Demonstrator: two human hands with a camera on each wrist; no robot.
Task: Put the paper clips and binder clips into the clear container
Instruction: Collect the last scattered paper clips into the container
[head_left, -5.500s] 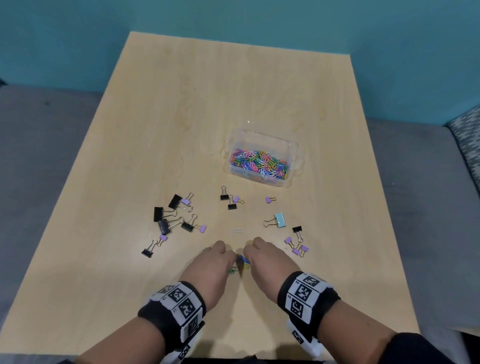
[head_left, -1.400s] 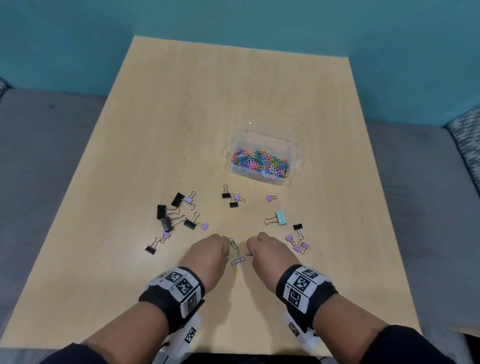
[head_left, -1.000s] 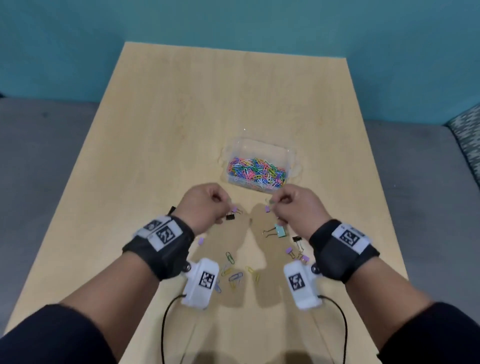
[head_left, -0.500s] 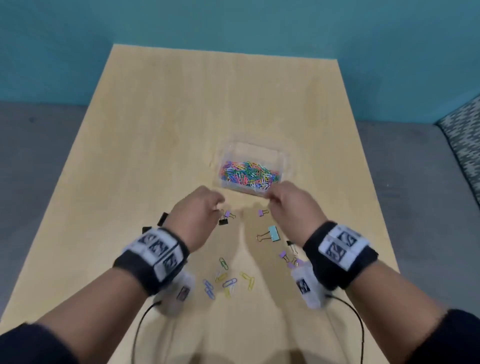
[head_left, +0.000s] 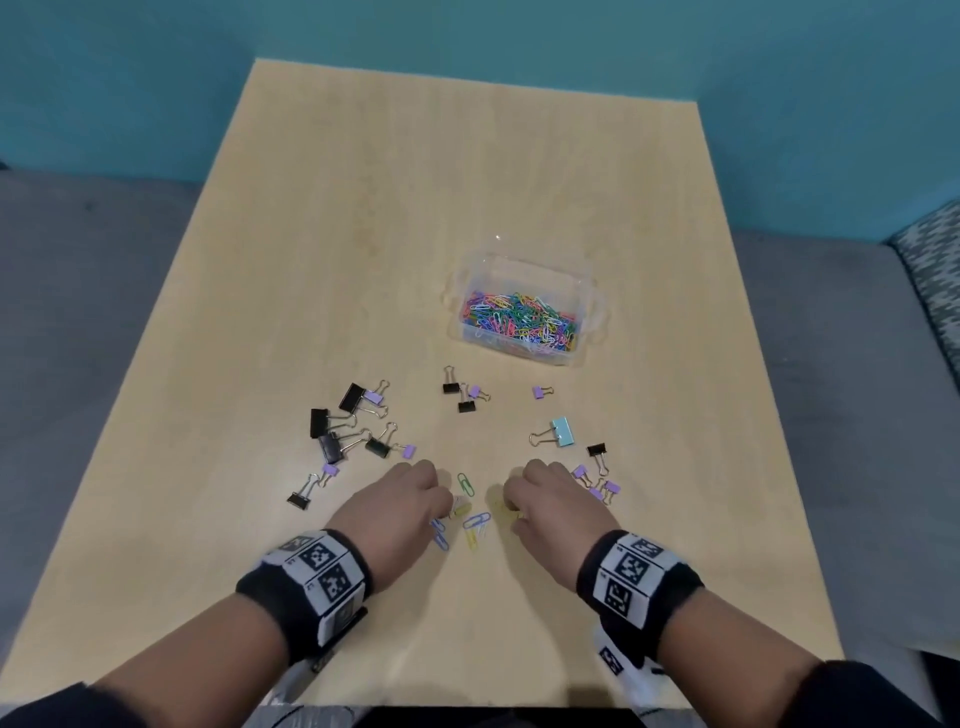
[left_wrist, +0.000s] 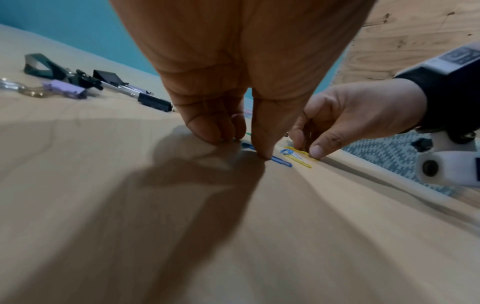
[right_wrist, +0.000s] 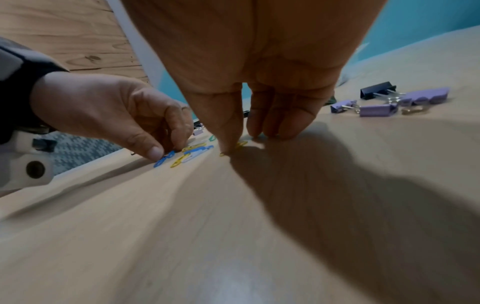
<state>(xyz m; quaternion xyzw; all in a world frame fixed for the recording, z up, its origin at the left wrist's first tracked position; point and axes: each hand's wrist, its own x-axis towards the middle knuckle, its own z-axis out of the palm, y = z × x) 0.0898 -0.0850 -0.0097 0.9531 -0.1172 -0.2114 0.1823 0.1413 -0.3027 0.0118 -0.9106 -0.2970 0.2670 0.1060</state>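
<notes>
While both hands press curled fingertips on the light wooden table, the left hand pins a blue paper clip, the right hand a yellow paper clip; the clear plastic container of coloured clips sits well beyond, no readable writing anywhere.

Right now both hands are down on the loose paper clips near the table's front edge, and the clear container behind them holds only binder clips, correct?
Not quite. The head view shows the clear container holding coloured paper clips; the binder clips lie on the table. The left hand and right hand are indeed on the loose paper clips.
</notes>
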